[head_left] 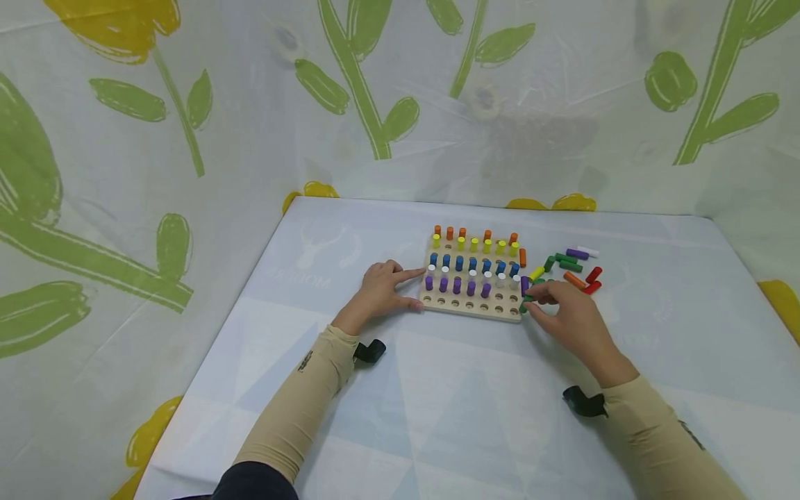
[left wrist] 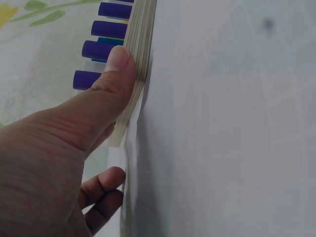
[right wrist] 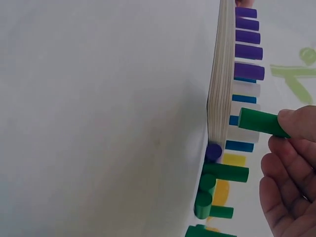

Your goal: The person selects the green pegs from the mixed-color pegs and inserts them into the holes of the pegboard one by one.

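A wooden pegboard (head_left: pixel 470 312) stands on the table with rows of orange, yellow, blue, white and purple pegs upright in its holes. My left hand (head_left: pixel 378 288) is at its left edge, with the index finger stretched along the side. In the left wrist view the thumb (left wrist: pixel 111 79) presses on the front corner of the board, near the purple pegs (left wrist: pixel 108 29). Beside the board's front right corner, my right hand (head_left: pixel 571 323) pinches a green peg (right wrist: pixel 259 122) between thumb and fingertips. The nearest row of holes is bare of pegs.
Loose pegs lie right of the board: green ones (head_left: pixel 569 258), red ones (head_left: pixel 593 274), an orange one (head_left: pixel 573 280), a purple one (head_left: pixel 577 254) and a white one (head_left: pixel 588 251). A purple peg (head_left: pixel 524 285) lies against the board's right side. Patterned curtains (head_left: pixel 531 139) surround the table.
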`<action>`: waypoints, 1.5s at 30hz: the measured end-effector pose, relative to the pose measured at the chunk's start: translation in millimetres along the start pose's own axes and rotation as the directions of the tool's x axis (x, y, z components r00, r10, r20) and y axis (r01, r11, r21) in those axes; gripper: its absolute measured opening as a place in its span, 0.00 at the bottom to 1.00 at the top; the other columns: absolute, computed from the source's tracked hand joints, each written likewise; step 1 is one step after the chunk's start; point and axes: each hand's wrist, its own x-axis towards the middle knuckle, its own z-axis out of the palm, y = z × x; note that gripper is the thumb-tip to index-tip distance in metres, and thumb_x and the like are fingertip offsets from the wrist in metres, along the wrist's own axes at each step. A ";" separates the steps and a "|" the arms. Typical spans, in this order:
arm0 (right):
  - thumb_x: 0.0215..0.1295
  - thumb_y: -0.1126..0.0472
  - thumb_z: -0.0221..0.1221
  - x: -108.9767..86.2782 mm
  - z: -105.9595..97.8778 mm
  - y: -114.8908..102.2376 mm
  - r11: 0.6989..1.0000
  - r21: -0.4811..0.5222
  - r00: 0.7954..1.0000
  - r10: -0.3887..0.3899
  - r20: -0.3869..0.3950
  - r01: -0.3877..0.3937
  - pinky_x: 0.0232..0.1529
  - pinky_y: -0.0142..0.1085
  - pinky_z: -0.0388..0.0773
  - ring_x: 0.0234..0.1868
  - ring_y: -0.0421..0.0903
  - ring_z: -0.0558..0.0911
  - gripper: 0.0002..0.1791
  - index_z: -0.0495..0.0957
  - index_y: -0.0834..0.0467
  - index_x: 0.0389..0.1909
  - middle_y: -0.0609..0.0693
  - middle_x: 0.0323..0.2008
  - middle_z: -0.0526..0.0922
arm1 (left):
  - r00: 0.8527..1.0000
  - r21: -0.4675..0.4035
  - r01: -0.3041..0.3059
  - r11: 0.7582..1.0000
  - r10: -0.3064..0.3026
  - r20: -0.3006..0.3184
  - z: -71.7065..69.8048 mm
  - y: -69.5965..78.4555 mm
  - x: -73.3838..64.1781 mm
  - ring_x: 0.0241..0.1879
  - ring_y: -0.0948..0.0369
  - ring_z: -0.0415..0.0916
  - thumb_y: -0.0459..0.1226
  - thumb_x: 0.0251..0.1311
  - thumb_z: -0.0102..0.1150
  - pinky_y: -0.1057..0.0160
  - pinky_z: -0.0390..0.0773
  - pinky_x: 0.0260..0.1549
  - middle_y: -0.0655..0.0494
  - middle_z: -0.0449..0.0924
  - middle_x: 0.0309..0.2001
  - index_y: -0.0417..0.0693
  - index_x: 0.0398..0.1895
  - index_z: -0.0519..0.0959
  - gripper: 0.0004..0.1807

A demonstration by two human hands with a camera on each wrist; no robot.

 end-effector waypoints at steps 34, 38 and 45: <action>0.64 0.60 0.70 12.3 22.5 -27.1 0.996 0.004 0.995 -0.093 0.026 0.093 0.49 0.53 0.79 0.46 0.54 0.82 0.15 0.83 0.60 0.49 0.55 0.43 0.85 | 0.999 -0.011 0.029 1.000 -0.029 0.018 -0.9 0.7 -0.1 0.52 0.54 0.61 0.63 0.52 0.70 0.53 0.61 0.59 0.52 0.67 0.53 0.73 0.76 0.65 0.46; 0.64 0.61 0.70 13.8 24.5 -29.1 0.994 0.015 0.994 -0.106 0.025 0.105 0.48 0.52 0.79 0.46 0.53 0.81 0.15 0.83 0.60 0.49 0.55 0.43 0.85 | 0.999 -0.016 0.031 0.999 -0.030 0.016 -2.0 1.5 -0.7 0.52 0.54 0.61 0.63 0.52 0.71 0.53 0.61 0.59 0.52 0.67 0.53 0.73 0.76 0.65 0.46; 0.63 0.62 0.70 15.4 29.1 -29.7 0.989 0.036 0.990 -0.144 0.010 0.144 0.47 0.51 0.80 0.44 0.52 0.82 0.13 0.83 0.60 0.47 0.54 0.42 0.85 | 1.000 -0.017 0.022 1.000 -0.021 0.021 -2.9 2.2 -1.3 0.52 0.54 0.61 0.63 0.52 0.71 0.54 0.61 0.58 0.52 0.67 0.53 0.72 0.76 0.66 0.46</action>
